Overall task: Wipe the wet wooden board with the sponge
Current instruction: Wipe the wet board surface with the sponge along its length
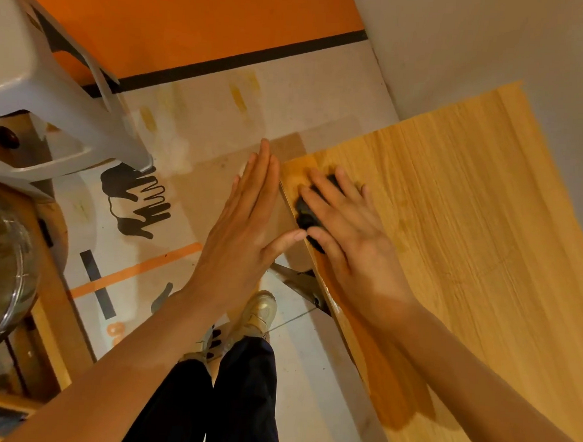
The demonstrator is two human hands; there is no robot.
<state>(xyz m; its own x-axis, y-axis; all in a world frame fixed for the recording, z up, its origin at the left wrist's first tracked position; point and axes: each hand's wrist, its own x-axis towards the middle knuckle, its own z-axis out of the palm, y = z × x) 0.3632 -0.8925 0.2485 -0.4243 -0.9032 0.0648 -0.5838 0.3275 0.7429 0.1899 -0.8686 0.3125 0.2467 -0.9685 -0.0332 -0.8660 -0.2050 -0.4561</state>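
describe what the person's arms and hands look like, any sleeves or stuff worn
Both arms are bare as far as the frame shows: no sleeves, gloves, watch or bracelets. The left hand and right hand show no rings on the visible fingers. Lower down, the person wears dark trousers and pale beige trainers.

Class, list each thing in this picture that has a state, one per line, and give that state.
wooden board: lying flat, dark wet patches along its near edge and corner.
sponge: dark, pressed flat on the board near its edge.
right hand: fingers spread, pressing the sponge.
left hand: fingers straight, held beside the board's edge, holding nothing.
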